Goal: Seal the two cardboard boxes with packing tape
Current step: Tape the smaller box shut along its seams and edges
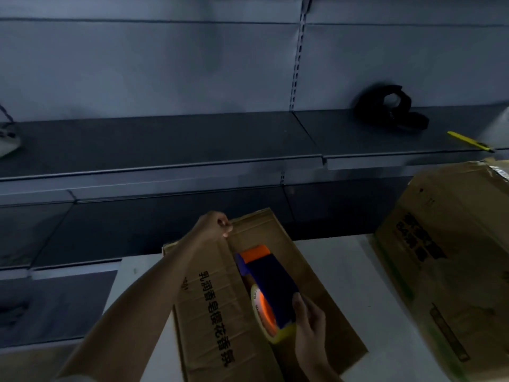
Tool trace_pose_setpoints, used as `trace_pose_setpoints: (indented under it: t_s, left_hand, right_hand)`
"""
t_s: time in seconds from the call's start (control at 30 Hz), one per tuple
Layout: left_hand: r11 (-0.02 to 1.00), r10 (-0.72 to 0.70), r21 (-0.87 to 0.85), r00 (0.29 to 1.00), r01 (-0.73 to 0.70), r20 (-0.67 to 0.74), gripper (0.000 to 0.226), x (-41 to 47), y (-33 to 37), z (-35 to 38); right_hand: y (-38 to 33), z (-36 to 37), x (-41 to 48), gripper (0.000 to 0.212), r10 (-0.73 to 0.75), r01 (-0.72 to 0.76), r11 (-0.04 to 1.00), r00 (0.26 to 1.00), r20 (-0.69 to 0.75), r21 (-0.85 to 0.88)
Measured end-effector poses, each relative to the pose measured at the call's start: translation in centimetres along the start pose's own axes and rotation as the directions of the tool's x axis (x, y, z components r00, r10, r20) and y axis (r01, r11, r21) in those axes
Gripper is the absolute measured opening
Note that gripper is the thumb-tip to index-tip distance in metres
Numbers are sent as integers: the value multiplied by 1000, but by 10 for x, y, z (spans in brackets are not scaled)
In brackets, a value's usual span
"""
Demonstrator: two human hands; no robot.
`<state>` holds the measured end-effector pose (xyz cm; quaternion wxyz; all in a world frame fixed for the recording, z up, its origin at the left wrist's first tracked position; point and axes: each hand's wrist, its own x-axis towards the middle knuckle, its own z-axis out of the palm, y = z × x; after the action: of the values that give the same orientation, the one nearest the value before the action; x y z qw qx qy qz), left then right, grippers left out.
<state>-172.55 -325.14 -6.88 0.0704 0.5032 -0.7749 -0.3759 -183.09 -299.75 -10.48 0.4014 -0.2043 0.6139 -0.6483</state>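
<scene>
2 boxes stand on the white table [344, 271]. A blue and orange tape gun [271, 282] lies along the top seam of the middle box [212, 312]. The right hand [309, 323] is wrapped round its near end, beside the tape roll [264, 318]. The left hand [217, 224] reaches to that box's far edge, fingers curled; it seems to pinch the edge, though the dim light blurs it. The other box [440, 257] stands apart on the right. On the shelf [192, 139] behind lie a yellow knife [468, 140] and a black object [391, 111].

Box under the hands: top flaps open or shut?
Shut: flaps of the box lie flat, meeting at the seam under the tape dispenser.
</scene>
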Motion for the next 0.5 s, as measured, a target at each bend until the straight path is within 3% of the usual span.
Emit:
trace_pose_setpoints:
  t_s: [0.1, 0.13, 0.2, 0.23, 0.33, 0.43, 0.47, 0.5]
  left_hand:
    - [994, -109, 5, 992, 110, -59, 13, -17, -14, -10]
    - [985, -169, 8, 983, 170, -71, 15, -23, -20, -11]
    - [953, -304, -17, 950, 304, -77, 19, -38, -30, -10]
    - [930, -368, -53, 925, 365, -92, 20, -48, -35, -8]
    - [875, -444, -295, 879, 383, -175, 23, -86, -45, 9]
    - [811, -510, -467, 817, 353, -268, 32, -129, -40, 27]
    - [792, -534, -500, 794, 350, -290, 33, -140, -37, 32]
    - [779, -550, -524, 776, 343, -310, 35, -150, -33, 38]
  right_hand:
    - [1, -6, 20, 78, 48, -47, 999, 999, -23, 13]
    - [1, -10, 32, 74, 45, -45, 999, 999, -13, 28]
    - [-13, -15, 52, 31, 54, -54, 999, 998, 34, 8]
    - [-19, -19, 64, 23, 68, -68, 998, 997, 45, -5]
    - [-30, -25, 90, 24, 97, -83, 989, 989, 111, -120]
    - [-38, -21, 116, 33, 217, -178, 973, 927, 305, -149]
    - [-43, -20, 122, 17, 192, -140, 975, 924, 330, -175]
    - [-44, -20, 132, 18, 183, -132, 975, 933, 309, -178]
